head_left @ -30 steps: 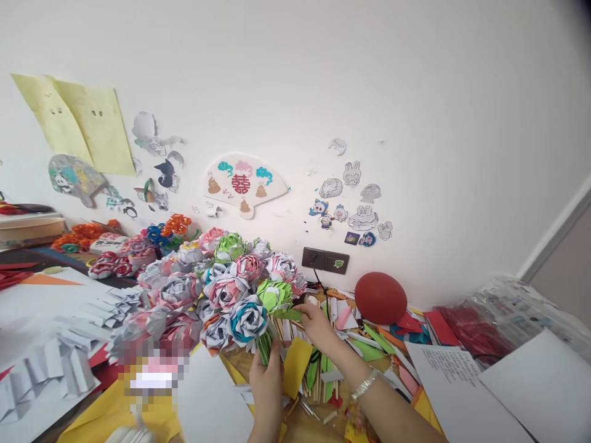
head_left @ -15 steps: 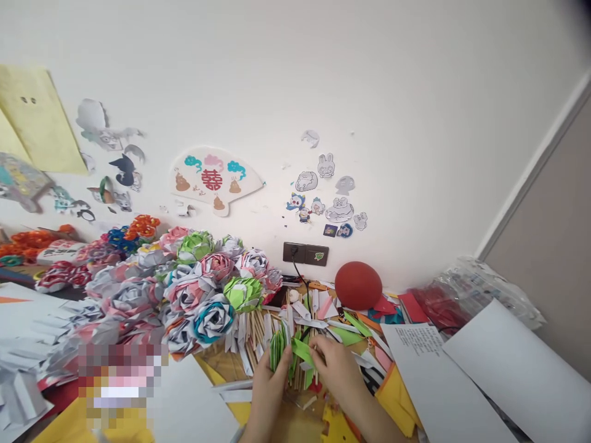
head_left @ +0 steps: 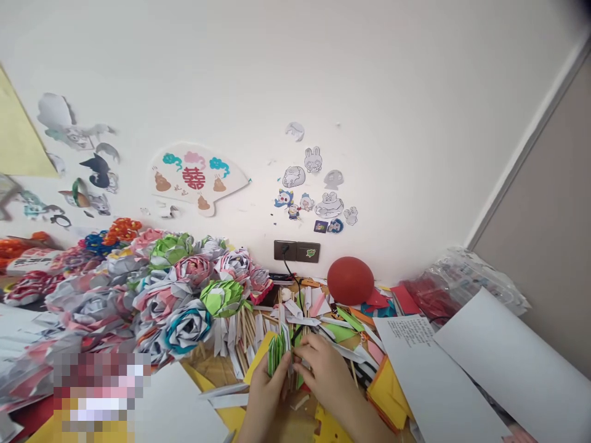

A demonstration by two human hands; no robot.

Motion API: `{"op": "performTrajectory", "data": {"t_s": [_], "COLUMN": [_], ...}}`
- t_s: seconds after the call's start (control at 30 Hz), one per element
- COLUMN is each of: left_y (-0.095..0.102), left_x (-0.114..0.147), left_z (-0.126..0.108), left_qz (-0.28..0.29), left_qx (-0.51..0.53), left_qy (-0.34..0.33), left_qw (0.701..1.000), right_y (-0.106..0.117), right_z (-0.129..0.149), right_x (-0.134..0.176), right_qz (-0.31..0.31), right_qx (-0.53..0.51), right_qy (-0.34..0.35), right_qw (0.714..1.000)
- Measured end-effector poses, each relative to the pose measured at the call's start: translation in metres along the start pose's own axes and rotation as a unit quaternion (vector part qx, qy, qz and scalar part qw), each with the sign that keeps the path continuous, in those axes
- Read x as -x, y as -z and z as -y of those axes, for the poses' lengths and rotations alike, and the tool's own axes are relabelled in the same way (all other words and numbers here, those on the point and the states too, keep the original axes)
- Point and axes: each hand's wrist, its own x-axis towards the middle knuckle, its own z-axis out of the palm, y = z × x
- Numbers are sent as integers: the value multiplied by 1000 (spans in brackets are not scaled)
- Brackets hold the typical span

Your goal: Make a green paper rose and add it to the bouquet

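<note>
My left hand (head_left: 268,384) is closed around a bundle of folded green and white paper strips (head_left: 277,352), which stand upright between thumb and fingers. Close against the bundle's right side is my right hand (head_left: 321,369), its thumb and fingers curled together at the strips' edge. What sits between those right fingertips is hidden. Thin wooden sticks (head_left: 249,326) and loose paper strips lie on the table just beyond both hands.
Folded paper flowers (head_left: 187,326) are heaped at the left. A red balloon (head_left: 351,281) rests by the wall, near a plugged-in cable (head_left: 290,271). White sheets (head_left: 517,363) lie at the right, a yellow folded paper (head_left: 390,394) beside them. A blank white sheet (head_left: 175,406) lies front left.
The green strip pinched in my right hand no longer shows; that hand has moved left against the bundle. The view has turned slightly right.
</note>
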Motion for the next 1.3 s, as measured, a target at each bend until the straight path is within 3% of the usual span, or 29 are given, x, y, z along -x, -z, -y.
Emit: {"op": "performTrajectory", "data": {"t_s": [0.17,0.27,0.43,0.6,0.8,1.0,1.3], "left_y": [6,7,1,-3,-2,-2,-2], "left_x": [-3,-3,1,6,7,8,14], "left_z": [-2,-4,3,6,7,7,3], "left_qz": [31,42,50,65,94,203,248], "left_qx": [-12,-3,17,26,17,70,132], "left_qy": [-8,-10,-1,14,15,60,105], "left_qw": [999,999,999,997,995,975,954], "right_y": [11,17,20,15,14,18,27], "right_z": [-4,-7,4,21,20,6,-8], "right_x": [-2,-3,-4,-3,-1,-3,3], "right_qz": [18,-19,-104,-70,-51,-19,51], "right_qx": [-94,-122,-183,-256,-274,-449,-426], "right_qy": [-67,-139,-170,-218,-232,-192,-111], "right_qw": [993,983,963,939,932,872,896]}}
